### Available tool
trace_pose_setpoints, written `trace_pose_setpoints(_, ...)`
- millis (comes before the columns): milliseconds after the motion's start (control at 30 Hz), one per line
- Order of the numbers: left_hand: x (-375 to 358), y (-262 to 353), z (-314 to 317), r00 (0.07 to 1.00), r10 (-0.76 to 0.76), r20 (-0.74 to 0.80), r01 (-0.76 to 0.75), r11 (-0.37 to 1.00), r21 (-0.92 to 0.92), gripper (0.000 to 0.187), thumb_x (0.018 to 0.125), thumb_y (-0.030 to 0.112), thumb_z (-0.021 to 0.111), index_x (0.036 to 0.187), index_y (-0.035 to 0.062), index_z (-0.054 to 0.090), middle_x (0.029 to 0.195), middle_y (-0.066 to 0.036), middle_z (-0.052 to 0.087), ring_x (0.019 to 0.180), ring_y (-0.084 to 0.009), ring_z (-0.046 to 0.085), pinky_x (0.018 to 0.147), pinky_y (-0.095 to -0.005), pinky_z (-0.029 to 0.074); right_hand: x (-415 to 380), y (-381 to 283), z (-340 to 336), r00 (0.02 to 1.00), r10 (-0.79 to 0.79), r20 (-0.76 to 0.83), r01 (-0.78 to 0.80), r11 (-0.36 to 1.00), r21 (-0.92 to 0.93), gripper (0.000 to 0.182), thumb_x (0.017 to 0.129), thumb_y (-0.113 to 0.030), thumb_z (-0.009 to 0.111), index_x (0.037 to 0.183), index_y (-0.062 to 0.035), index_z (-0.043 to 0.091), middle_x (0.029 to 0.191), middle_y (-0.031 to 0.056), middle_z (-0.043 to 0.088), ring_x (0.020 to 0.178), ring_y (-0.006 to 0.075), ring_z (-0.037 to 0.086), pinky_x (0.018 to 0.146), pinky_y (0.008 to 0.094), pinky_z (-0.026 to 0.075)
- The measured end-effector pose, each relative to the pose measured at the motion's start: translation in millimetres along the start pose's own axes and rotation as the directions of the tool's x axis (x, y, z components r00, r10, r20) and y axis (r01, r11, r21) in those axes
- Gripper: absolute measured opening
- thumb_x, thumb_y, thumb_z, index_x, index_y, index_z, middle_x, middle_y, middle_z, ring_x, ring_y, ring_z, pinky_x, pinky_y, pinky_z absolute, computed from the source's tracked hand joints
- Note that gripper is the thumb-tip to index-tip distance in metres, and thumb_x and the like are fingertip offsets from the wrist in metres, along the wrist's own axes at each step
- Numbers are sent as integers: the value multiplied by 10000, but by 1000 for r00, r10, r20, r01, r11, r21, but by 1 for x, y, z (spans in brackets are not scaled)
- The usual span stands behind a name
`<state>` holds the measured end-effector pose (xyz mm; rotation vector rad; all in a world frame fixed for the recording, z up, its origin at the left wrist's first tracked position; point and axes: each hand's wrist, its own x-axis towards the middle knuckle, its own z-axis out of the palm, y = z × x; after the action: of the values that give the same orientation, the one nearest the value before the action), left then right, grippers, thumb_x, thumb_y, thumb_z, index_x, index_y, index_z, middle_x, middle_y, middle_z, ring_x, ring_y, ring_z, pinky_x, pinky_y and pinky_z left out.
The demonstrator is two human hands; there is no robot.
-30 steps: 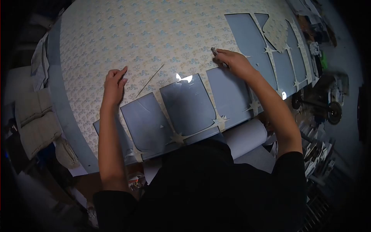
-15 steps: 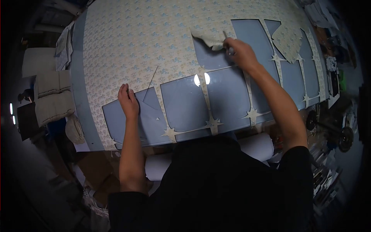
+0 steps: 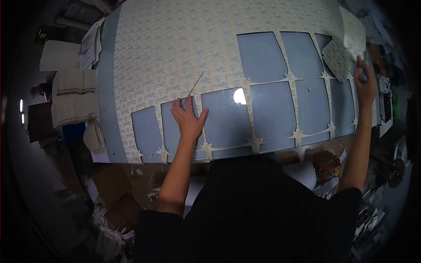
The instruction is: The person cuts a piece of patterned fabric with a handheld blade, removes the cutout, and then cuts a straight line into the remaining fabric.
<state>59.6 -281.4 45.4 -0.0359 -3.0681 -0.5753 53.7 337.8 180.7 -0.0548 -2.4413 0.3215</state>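
My left hand (image 3: pixel 189 120) lies with fingers spread over a cut-out opening near the table's front edge. Its fingertips reach the lower end of a thin dark rod (image 3: pixel 197 82), which slants across the patterned fabric (image 3: pixel 175 52). Far to the right, my right hand (image 3: pixel 365 85) is closed on a cut fabric piece (image 3: pixel 353 33), lifted and blurred, pale side showing. A rounded grey object (image 3: pixel 362 78) also shows in that hand; its kind I cannot tell. Close to its fingers, another cut fabric piece (image 3: pixel 337 60) lies over the openings.
Blue-grey table surface (image 3: pixel 263 55) shows through several openings in the fabric, between narrow strips with star-shaped joints (image 3: pixel 255 142). Folded beige cushions (image 3: pixel 75 94) are stacked left of the table. A white roll (image 3: pixel 302 174) sits under the front edge.
My right hand has carried the fabric piece away to the right, baring an opening in the back row. My left hand has moved right to the rod. The view has shifted.
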Motion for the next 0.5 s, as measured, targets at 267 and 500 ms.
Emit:
trace_pose_setpoints(267,111,-3,22,953,274,126,-279,960,18,585,1051,404,556,1588,200,445,1704,-171,272,1568,-464,181,1251,-664,88,-120,-173,115,905,128,405,-300,868,395,297,939,-67,733,1227,-65,659,1242,108,746,1155,243,723,981,342,556)
trace_pose_setpoints(500,113,-11,43,961,275,-38,-277,948,-159,525,1066,396,539,1546,184,518,1692,-189,295,1580,-432,190,1266,-624,102,-95,-291,180,846,-33,531,-310,781,543,367,899,-107,736,1258,-81,667,1164,126,736,1061,333,713,1044,405,528)
